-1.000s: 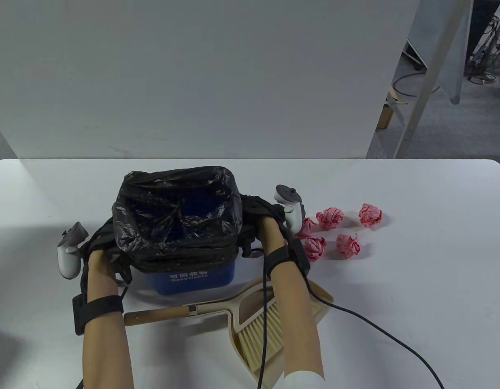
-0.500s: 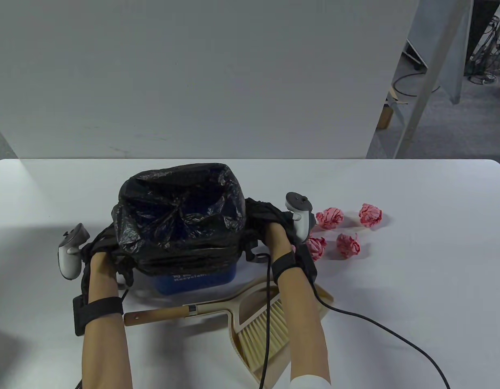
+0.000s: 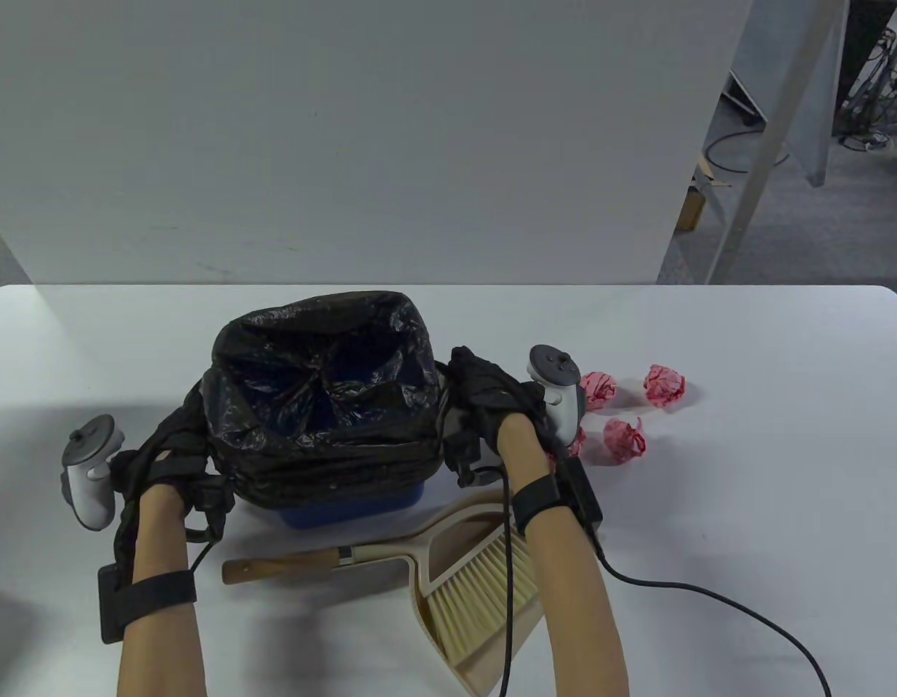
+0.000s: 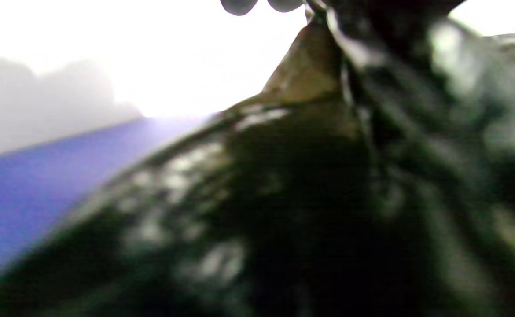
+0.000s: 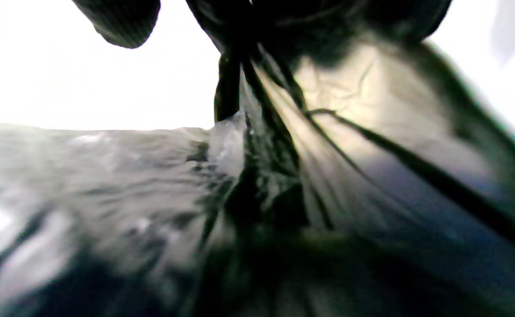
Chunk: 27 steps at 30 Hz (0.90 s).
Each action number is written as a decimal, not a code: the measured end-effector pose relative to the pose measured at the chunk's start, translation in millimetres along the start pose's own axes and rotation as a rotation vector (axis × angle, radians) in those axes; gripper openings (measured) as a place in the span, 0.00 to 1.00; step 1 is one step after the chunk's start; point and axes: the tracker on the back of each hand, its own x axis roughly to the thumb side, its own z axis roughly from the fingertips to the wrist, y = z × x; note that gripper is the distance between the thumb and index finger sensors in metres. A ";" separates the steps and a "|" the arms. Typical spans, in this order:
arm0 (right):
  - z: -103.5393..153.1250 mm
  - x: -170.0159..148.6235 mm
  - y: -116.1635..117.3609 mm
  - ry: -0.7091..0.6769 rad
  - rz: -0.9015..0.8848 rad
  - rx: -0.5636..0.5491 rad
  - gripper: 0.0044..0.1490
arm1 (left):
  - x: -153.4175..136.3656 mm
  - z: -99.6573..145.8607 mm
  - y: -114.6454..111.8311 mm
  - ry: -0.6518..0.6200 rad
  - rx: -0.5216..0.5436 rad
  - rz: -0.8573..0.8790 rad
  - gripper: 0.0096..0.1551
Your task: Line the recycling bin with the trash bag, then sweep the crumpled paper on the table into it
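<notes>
Bag point(image 3: 325, 392) — black, its edge bunched in both gloved fists: the left hand point(image 3: 161, 472) grips one side, the right hand point(image 3: 502, 406) the other. Between them it covers the blue bin point(image 3: 361, 504). Beyond the right hand lie pink paper balls point(image 3: 622, 439); nearer the wrists — brush point(image 3: 477, 592) and dustpan point(image 3: 492, 653).

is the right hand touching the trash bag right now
Touching. In the right wrist view, the right hand grips bunched trash bag plastic, which pulls taut from its fingers.

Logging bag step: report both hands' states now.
Left hand: grips the trash bag.
Right hand: grips the bag's other side.
</notes>
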 end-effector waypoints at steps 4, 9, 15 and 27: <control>24.2 3.9 -1.6 -0.053 0.033 0.003 0.43 | -7.2 19.0 -2.3 -0.029 0.035 -0.062 0.46; 58.4 2.4 -5.6 -0.098 0.109 0.009 0.44 | -13.6 41.8 -7.7 -0.079 0.081 -0.084 0.47; 97.5 -10.6 -14.7 -0.179 0.273 -0.027 0.44 | -15.3 63.5 -10.9 -0.227 0.154 -0.105 0.46; 135.4 -57.7 -41.8 -0.361 0.697 -0.180 0.48 | 18.5 112.4 -3.5 -0.540 0.221 -0.322 0.39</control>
